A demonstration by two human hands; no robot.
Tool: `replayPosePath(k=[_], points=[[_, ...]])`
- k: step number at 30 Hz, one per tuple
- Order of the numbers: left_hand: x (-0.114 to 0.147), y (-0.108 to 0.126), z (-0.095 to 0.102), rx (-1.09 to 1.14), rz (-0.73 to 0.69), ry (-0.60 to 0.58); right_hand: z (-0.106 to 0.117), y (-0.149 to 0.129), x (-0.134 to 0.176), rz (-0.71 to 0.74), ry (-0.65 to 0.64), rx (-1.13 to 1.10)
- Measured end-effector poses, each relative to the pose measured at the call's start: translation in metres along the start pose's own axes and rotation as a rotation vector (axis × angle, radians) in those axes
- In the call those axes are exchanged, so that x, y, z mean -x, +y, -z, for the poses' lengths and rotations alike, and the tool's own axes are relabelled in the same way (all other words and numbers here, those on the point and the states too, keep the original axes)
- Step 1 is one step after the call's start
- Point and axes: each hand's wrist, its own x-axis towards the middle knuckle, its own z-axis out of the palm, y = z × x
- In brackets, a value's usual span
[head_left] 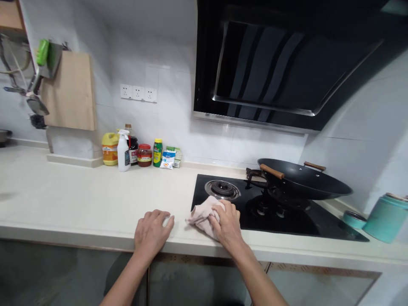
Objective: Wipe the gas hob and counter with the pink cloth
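Note:
My right hand (pixel 228 223) grips a pale pink cloth (pixel 204 214) and presses it on the front left corner of the black gas stove (pixel 296 223). Part of the cloth spills onto the white countertop (pixel 95 199). To the left, my left hand (pixel 153 230) rests on the counter near its front edge, fingers a little bent and thumb apart, holding nothing. Just behind the cloth is the left burner (pixel 222 189), with no pan on it.
A black wok (pixel 306 178) with wooden handles sits on the right burner. Turquoise canisters (pixel 386 219) stand at the far right. Along the wall are a spray bottle (pixel 123 152), a yellow jug (pixel 110 149) and several seasonings. The range hood (pixel 270 68) overhangs the stove.

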Motion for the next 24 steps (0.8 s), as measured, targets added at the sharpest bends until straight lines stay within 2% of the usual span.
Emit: replayPosePath(k=[4,5,7,10,13,18,21,24], points=[[-0.002,-0.002,0.008,0.059,0.013,-0.059,0.002,0.011,-0.009,0.134,-0.325,-0.057],[-0.004,-0.004,0.010,0.095,0.024,-0.087,0.005,0.018,-0.008,0.126,-0.363,-0.093],[-0.006,-0.007,0.011,0.184,0.058,-0.144,0.010,0.036,-0.003,0.025,-0.326,-0.153],[-0.009,-0.001,0.006,0.310,0.091,-0.173,0.011,0.067,0.014,-0.134,-0.165,-0.135],[-0.009,0.025,-0.005,0.400,0.008,-0.182,0.005,0.091,0.032,-0.169,-0.133,-0.056],[-0.009,0.089,-0.017,0.372,-0.225,-0.283,0.004,0.111,0.035,-0.130,-0.205,-0.055],[-0.012,0.120,-0.020,0.317,-0.254,-0.366,0.009,0.118,0.026,-0.130,-0.226,-0.072],[-0.012,0.143,-0.026,0.328,-0.280,-0.474,0.006,0.123,0.024,-0.138,-0.207,0.022]])
